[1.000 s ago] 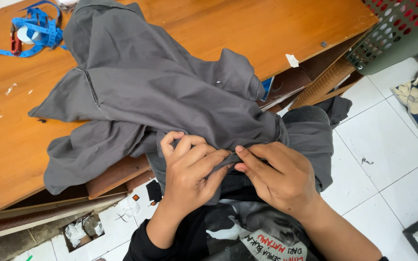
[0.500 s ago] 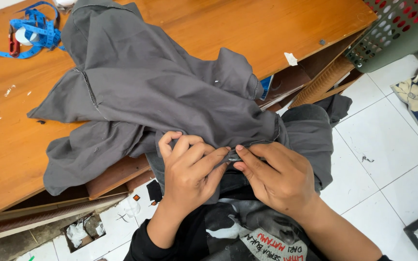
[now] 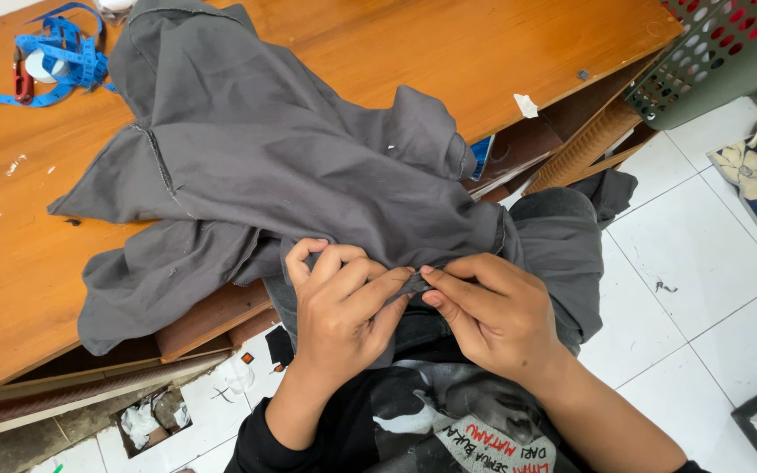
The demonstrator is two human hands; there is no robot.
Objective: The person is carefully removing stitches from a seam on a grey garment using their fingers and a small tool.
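Both hands, left hand and right hand, pinch grey cloth draped off wooden table above white tiled floor.

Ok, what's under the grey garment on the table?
The grey garment lies spread on the wooden table, its near edge pinched by the left hand and right hand. Whatever lies beneath the cloth is covered.

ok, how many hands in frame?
2. The left hand and the right hand meet fingertip to fingertip at bottom centre, both pinching the grey garment. No one else's hands show.
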